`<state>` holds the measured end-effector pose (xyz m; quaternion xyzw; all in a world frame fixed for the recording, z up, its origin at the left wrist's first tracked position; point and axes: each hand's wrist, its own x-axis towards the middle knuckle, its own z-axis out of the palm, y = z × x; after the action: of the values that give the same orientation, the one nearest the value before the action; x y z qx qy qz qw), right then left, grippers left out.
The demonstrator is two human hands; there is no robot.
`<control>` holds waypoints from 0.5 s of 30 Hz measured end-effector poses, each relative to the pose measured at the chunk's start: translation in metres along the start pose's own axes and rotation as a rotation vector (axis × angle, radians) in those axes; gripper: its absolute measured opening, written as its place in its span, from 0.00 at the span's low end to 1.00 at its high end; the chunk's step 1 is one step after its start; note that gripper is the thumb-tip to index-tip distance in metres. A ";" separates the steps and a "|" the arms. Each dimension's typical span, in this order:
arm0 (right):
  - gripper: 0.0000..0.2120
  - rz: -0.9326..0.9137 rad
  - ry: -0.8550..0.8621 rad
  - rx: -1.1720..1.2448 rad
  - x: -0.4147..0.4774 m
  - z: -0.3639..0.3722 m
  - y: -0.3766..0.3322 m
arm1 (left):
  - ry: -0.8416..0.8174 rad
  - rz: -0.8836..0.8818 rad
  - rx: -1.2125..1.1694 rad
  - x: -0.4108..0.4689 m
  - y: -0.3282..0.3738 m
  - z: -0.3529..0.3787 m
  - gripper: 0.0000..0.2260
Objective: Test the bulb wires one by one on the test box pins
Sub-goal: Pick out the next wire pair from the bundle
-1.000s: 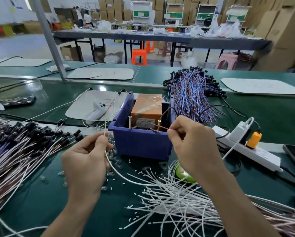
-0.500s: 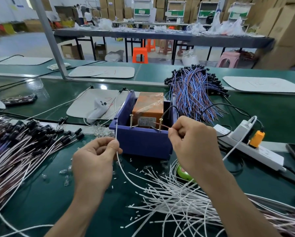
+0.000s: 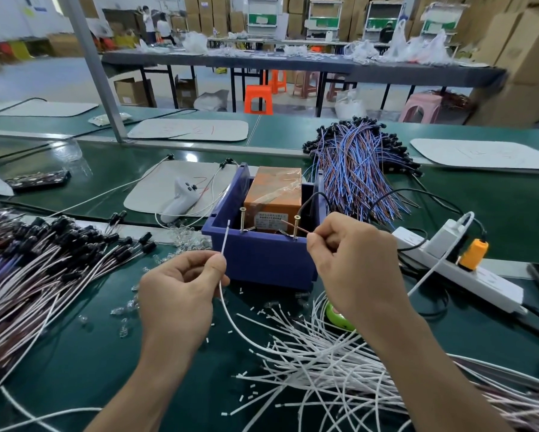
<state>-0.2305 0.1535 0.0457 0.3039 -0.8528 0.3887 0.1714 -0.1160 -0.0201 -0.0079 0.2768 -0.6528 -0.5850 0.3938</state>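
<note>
The worktop (image 3: 496, 213) was covered in dark green matting with a slight sheen. The box (image 3: 262, 260) was matt blue plastic, and its two pins (image 3: 296, 226) were shiny, brassy metal. Glossy clear film (image 3: 282, 179) wrapped the orange block (image 3: 271, 201) inside. The wires (image 3: 311, 350) had smooth white plastic sheathing.

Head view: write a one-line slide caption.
Left hand pinches a white wire near the blue test box; right hand holds a brown lead at its right pin.

left hand (image 3: 180, 294): near centre-left, thumb and forefinger pinch white wire (image 3: 225, 238) | right hand (image 3: 355, 263): right, slightly farther, curled fingers pinch brown wire (image 3: 304, 232)
</note>
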 end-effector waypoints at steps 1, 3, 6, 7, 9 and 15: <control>0.10 -0.001 0.001 0.001 0.000 0.000 0.000 | -0.003 0.005 0.003 0.000 0.000 0.000 0.08; 0.10 -0.003 0.002 0.003 -0.001 0.000 -0.001 | -0.009 0.013 0.012 0.000 0.001 0.001 0.09; 0.11 -0.005 0.006 0.001 -0.001 0.000 -0.001 | -0.028 0.021 0.025 -0.001 0.001 0.001 0.10; 0.11 -0.006 0.008 0.002 -0.001 0.000 0.000 | -0.037 0.025 0.027 -0.001 0.002 0.001 0.10; 0.11 -0.014 0.015 -0.002 -0.001 0.000 0.000 | -0.049 0.031 0.032 -0.001 0.002 0.002 0.10; 0.11 -0.026 0.023 -0.004 -0.001 0.000 -0.001 | -0.049 0.017 0.013 -0.002 0.003 0.004 0.10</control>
<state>-0.2293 0.1532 0.0454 0.3102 -0.8474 0.3881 0.1871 -0.1180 -0.0163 -0.0048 0.2593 -0.6685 -0.5838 0.3810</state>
